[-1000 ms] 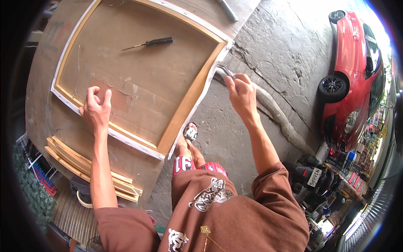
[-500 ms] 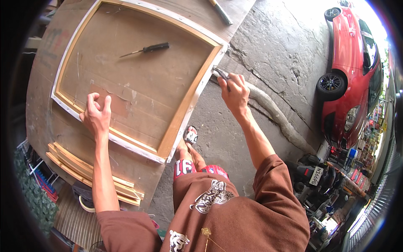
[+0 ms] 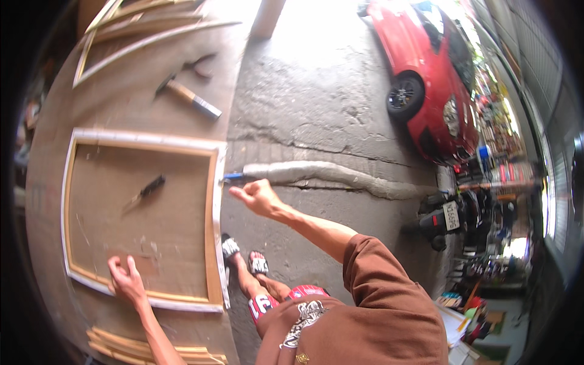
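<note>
lying flat on a broad brown board tabletop [image 3: 121, 112], a rectangular frame of pale wood [image 3: 213, 255] edged with white cloth takes up the view's nine o'clock side. as far as shows, much about it looks done: its four bars meet at the corners, and the white cloth runs along all four sides. what seems unfinished is the border between four and five o'clock, where a thin pale edge appears to stand away from the wood; whether the rest is fastened down cannot be told at this blur. the left hand [image 3: 126, 280] is at the frame's rim between six and seven o'clock, thumb and forefinger apart, with nothing visible between them. the right hand [image 3: 258, 198], between two and three o'clock, is curled round what looks like a slim blue-and-black tool [image 3: 234, 177], its tip at the frame's edge (too smeared to name its kind). inside the frame, toward twelve o'clock, a black-handled screwdriver [image 3: 153, 185] lies unused, and beyond the far bar, between twelve and one, rest a wooden-handled hammer [image 3: 191, 97] and dark, open-handled pliers [image 3: 201, 66]. loose pale wooden strips [image 3: 140, 351] lie at six o'clock, apparently unjoined.
</note>
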The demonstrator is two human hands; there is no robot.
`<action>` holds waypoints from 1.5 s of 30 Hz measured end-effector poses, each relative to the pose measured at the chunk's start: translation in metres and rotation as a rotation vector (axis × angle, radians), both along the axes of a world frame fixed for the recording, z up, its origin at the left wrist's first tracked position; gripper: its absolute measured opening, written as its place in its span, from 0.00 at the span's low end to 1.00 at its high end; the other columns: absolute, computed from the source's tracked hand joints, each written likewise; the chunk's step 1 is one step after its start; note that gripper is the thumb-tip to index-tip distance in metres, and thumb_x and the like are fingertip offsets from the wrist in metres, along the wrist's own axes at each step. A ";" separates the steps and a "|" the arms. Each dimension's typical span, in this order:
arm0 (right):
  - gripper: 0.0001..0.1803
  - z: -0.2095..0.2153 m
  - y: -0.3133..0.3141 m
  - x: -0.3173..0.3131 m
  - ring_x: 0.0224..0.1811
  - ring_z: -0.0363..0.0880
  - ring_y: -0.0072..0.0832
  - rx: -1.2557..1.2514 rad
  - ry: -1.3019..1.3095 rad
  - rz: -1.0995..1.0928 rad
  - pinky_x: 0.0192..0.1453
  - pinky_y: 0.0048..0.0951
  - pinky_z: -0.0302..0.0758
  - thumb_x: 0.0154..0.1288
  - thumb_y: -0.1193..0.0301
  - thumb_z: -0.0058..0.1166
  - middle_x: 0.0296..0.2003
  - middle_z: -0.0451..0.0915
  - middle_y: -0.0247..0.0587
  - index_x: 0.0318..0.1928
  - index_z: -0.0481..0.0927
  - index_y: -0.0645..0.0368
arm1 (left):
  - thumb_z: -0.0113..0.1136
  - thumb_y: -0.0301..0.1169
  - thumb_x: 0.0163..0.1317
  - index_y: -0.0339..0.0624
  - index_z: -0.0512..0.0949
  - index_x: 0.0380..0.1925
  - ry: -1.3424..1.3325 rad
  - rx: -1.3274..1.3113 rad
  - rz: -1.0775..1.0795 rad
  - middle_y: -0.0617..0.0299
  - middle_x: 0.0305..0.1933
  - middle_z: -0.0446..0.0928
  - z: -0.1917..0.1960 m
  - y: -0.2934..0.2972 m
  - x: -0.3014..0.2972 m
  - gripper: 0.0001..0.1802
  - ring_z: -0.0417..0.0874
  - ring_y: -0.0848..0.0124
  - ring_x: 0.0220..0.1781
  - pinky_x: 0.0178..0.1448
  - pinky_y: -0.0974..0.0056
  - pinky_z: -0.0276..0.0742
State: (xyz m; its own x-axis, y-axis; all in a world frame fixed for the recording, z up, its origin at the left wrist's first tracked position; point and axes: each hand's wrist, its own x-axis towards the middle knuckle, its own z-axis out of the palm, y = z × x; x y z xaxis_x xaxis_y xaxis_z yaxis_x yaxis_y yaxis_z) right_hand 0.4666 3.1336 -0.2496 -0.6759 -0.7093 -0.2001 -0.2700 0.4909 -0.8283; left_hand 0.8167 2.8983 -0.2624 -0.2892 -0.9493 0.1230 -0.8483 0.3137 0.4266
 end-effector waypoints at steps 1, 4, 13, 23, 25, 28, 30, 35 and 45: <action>0.31 0.010 -0.002 0.000 0.12 0.63 0.20 0.038 -0.096 -0.023 0.18 0.32 0.62 0.64 0.52 0.58 0.09 0.68 0.37 0.11 0.73 0.63 | 0.63 0.45 0.58 0.49 0.72 0.41 -0.079 -0.095 -0.019 0.66 0.23 0.65 0.005 0.001 -0.002 0.17 0.69 0.65 0.27 0.41 0.56 0.64; 0.37 0.031 -0.001 -0.007 0.13 0.68 0.21 0.112 -0.321 0.046 0.21 0.28 0.65 0.64 0.43 0.50 0.08 0.70 0.30 0.09 0.74 0.60 | 0.62 0.46 0.59 0.50 0.70 0.40 -0.097 -0.021 -0.013 0.68 0.22 0.65 0.016 0.004 -0.007 0.18 0.69 0.67 0.26 0.42 0.56 0.62; 0.31 0.004 -0.002 -0.011 0.16 0.76 0.23 -0.006 -0.816 -0.025 0.16 0.21 0.68 0.66 0.43 0.49 0.15 0.78 0.37 0.17 0.78 0.55 | 0.60 0.47 0.60 0.51 0.69 0.39 -0.144 -0.062 -0.004 0.69 0.20 0.67 0.013 -0.002 -0.003 0.17 0.73 0.65 0.26 0.41 0.56 0.62; 0.27 0.009 0.033 -0.003 0.41 0.78 0.43 -0.112 0.121 0.053 0.47 0.39 0.73 0.67 0.53 0.53 0.37 0.79 0.56 0.24 0.82 0.67 | 0.61 0.45 0.59 0.49 0.69 0.40 -0.113 -0.077 -0.023 0.66 0.25 0.73 0.013 -0.003 -0.003 0.17 0.74 0.62 0.27 0.43 0.54 0.63; 0.27 0.012 0.037 -0.008 0.40 0.78 0.43 -0.111 0.132 0.035 0.47 0.39 0.73 0.66 0.54 0.54 0.38 0.79 0.56 0.22 0.81 0.67 | 0.61 0.46 0.59 0.49 0.70 0.40 -0.114 -0.053 -0.009 0.65 0.24 0.72 0.018 0.000 -0.006 0.17 0.74 0.61 0.28 0.45 0.53 0.63; 0.27 0.015 0.040 -0.012 0.38 0.78 0.44 -0.142 0.168 -0.026 0.45 0.39 0.73 0.65 0.57 0.57 0.39 0.79 0.56 0.18 0.77 0.69 | 0.61 0.46 0.59 0.49 0.70 0.40 -0.116 -0.048 -0.005 0.64 0.23 0.70 0.016 -0.001 -0.008 0.18 0.74 0.61 0.28 0.48 0.52 0.64; 0.26 0.014 0.041 -0.014 0.38 0.79 0.43 -0.169 0.196 -0.038 0.43 0.38 0.74 0.64 0.57 0.58 0.39 0.79 0.55 0.19 0.78 0.70 | 0.61 0.46 0.59 0.49 0.70 0.40 -0.099 -0.045 -0.004 0.64 0.22 0.69 0.019 0.004 -0.011 0.18 0.74 0.61 0.29 0.49 0.51 0.64; 0.23 0.022 0.029 -0.014 0.40 0.80 0.41 -0.213 0.195 -0.066 0.43 0.35 0.75 0.64 0.59 0.58 0.38 0.80 0.54 0.22 0.81 0.68 | 0.62 0.46 0.58 0.50 0.70 0.40 -0.089 -0.103 -0.004 0.64 0.23 0.71 0.015 0.004 -0.008 0.18 0.75 0.61 0.30 0.50 0.49 0.64; 0.24 0.006 -0.009 -0.032 0.37 0.80 0.39 -0.274 0.266 -0.166 0.42 0.35 0.73 0.65 0.60 0.57 0.37 0.81 0.53 0.19 0.79 0.68 | 0.66 0.45 0.54 0.52 0.72 0.39 -0.099 -0.052 0.012 0.68 0.26 0.75 0.022 -0.001 -0.006 0.19 0.78 0.64 0.30 0.52 0.50 0.65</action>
